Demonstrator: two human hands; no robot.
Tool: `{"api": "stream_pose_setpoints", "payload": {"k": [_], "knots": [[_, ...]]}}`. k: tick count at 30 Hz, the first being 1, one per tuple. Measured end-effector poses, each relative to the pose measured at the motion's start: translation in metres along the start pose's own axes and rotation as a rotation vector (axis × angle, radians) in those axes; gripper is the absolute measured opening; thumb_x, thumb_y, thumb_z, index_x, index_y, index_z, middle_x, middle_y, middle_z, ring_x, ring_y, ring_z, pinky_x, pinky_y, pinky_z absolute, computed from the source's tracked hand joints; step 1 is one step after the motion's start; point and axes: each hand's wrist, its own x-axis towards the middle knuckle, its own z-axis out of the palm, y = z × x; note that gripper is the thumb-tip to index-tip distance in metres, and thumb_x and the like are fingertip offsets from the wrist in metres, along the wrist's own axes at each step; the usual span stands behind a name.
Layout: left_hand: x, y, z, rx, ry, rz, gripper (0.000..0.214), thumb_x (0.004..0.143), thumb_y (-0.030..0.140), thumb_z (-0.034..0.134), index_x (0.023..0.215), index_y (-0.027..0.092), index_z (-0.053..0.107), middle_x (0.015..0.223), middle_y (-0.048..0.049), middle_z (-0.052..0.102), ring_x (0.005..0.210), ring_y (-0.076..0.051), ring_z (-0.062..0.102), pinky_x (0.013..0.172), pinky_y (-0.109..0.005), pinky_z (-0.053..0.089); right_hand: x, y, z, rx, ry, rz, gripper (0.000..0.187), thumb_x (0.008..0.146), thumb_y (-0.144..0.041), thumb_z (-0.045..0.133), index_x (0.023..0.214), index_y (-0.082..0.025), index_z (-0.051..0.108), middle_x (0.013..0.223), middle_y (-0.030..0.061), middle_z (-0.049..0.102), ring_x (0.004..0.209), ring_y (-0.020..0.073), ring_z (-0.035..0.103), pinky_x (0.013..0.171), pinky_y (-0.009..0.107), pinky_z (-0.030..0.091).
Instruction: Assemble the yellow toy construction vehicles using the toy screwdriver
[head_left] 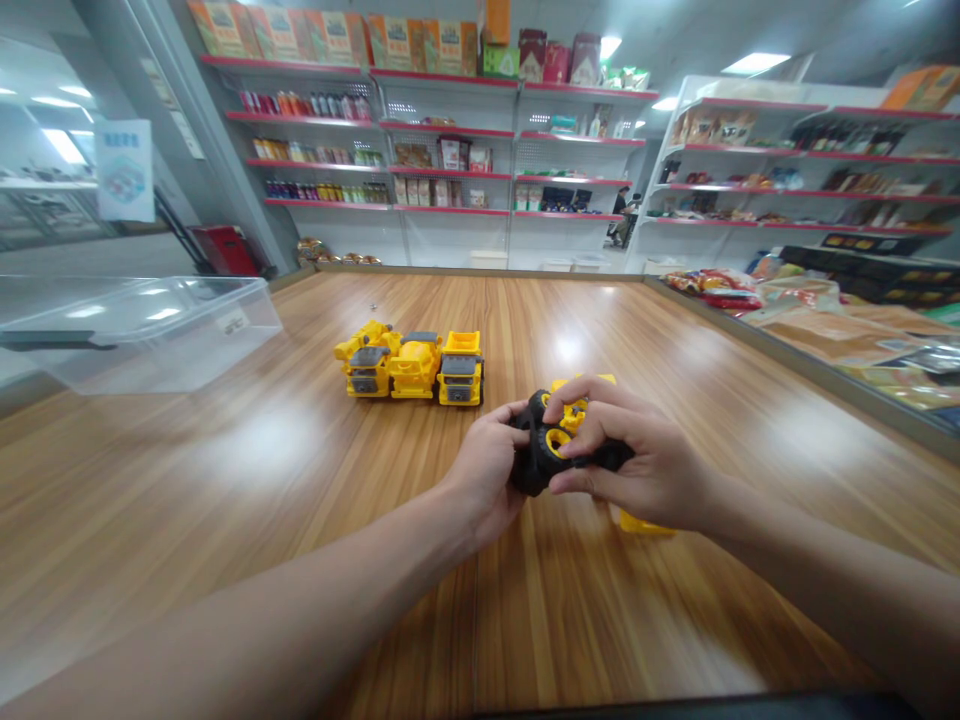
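Between both hands, above the table, is a black toy truck chassis (531,468) with black wheels and yellow hubs. My left hand (487,465) is closed round its left end. My right hand (637,440) grips it from the right, its fingertips at a yellow hub. Behind the right hand, yellow toy parts (604,381) show in part; a further yellow piece (646,524) lies on the table below that hand, mostly covered. Farther off stand three yellow toy trucks side by side: one with an arm-like top (367,362), a mixer truck (416,366) and a dump truck (460,370).
A clear plastic bin (180,335) sits at the table's left edge. The wooden table (300,560) has a raised dark rim. Past its right side lie packaged goods (840,320). Stocked shelves (450,180) line the back, and a distant person (621,215) is partly visible.
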Motion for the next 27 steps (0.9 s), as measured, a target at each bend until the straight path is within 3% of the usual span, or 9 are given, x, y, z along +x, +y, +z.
{"api": "stream_pose_setpoints", "payload": {"k": [6, 10, 13, 15, 17, 20, 22, 27], "knots": [[-0.002, 0.001, 0.001, -0.007, 0.005, -0.022, 0.037, 0.064, -0.005, 0.048, 0.091, 0.015, 0.064, 0.074, -0.0026, 0.065, 0.059, -0.012, 0.061, 0.052, -0.02, 0.046, 0.0, 0.001, 0.001, -0.005, -0.066, -0.024, 0.023, 0.077, -0.026, 0.078, 0.079, -0.018, 0.057, 0.105, 0.0079, 0.057, 0.095, 0.0184, 0.06, 0.083, 0.036, 0.05], [-0.002, 0.003, 0.001, -0.006, 0.025, -0.033, 0.039, 0.065, -0.004, 0.047, 0.095, 0.014, 0.063, 0.077, -0.0043, 0.065, 0.061, -0.013, 0.062, 0.053, -0.021, 0.048, 0.002, 0.0, -0.008, -0.015, -0.066, -0.018, 0.022, 0.077, -0.031, 0.079, 0.089, -0.019, 0.065, 0.104, 0.008, 0.06, 0.093, 0.0184, 0.062, 0.081, 0.033, 0.051], [-0.001, 0.004, 0.002, -0.029, 0.064, -0.047, 0.037, 0.067, -0.004, 0.048, 0.097, 0.012, 0.062, 0.077, -0.0053, 0.065, 0.059, -0.012, 0.061, 0.053, -0.021, 0.05, 0.005, 0.008, -0.031, -0.186, 0.034, 0.149, 0.012, 0.084, -0.029, 0.07, 0.092, -0.021, 0.068, 0.09, 0.0044, 0.066, 0.076, 0.0154, 0.062, 0.068, 0.029, 0.048], [-0.002, 0.005, 0.003, -0.035, 0.082, -0.05, 0.035, 0.068, -0.004, 0.05, 0.098, 0.011, 0.061, 0.076, -0.0061, 0.065, 0.059, -0.013, 0.062, 0.052, -0.021, 0.051, 0.004, 0.022, -0.05, -0.429, 0.041, 0.334, 0.011, 0.085, -0.03, 0.066, 0.086, -0.02, 0.07, 0.077, 0.0025, 0.067, 0.065, 0.0143, 0.059, 0.061, 0.028, 0.043], [-0.003, 0.006, 0.004, -0.037, 0.093, -0.061, 0.03, 0.071, -0.002, 0.051, 0.097, 0.009, 0.062, 0.078, -0.0086, 0.067, 0.061, -0.014, 0.064, 0.052, -0.021, 0.052, 0.001, 0.039, -0.067, -0.629, -0.13, 0.505, 0.014, 0.084, -0.03, 0.063, 0.082, -0.019, 0.072, 0.072, 0.0028, 0.068, 0.062, 0.0144, 0.058, 0.058, 0.028, 0.038], [-0.003, 0.006, 0.006, -0.071, 0.092, -0.102, 0.02, 0.079, 0.002, 0.051, 0.093, 0.003, 0.065, 0.082, -0.0151, 0.07, 0.068, -0.016, 0.068, 0.056, -0.02, 0.055, -0.007, 0.063, -0.079, -0.704, -0.452, 0.71, 0.021, 0.082, -0.034, 0.062, 0.077, -0.017, 0.072, 0.066, 0.0048, 0.066, 0.059, 0.0147, 0.056, 0.053, 0.028, 0.032], [-0.003, 0.005, 0.006, -0.092, 0.072, -0.114, 0.018, 0.083, 0.006, 0.052, 0.091, 0.001, 0.067, 0.086, -0.0187, 0.071, 0.073, -0.017, 0.07, 0.062, -0.021, 0.058, -0.012, 0.073, -0.078, -0.701, -0.53, 0.792, 0.026, 0.081, -0.04, 0.061, 0.075, -0.017, 0.073, 0.063, 0.0045, 0.065, 0.055, 0.014, 0.054, 0.05, 0.028, 0.029], [-0.001, 0.0, 0.001, -0.094, 0.011, -0.128, 0.018, 0.085, 0.008, 0.054, 0.094, 0.001, 0.068, 0.093, -0.0202, 0.072, 0.077, -0.019, 0.071, 0.065, -0.023, 0.06, -0.017, 0.077, -0.063, -0.622, -0.562, 0.887, 0.032, 0.079, -0.046, 0.062, 0.07, -0.016, 0.072, 0.058, 0.0036, 0.063, 0.051, 0.0131, 0.052, 0.048, 0.027, 0.028]]}}
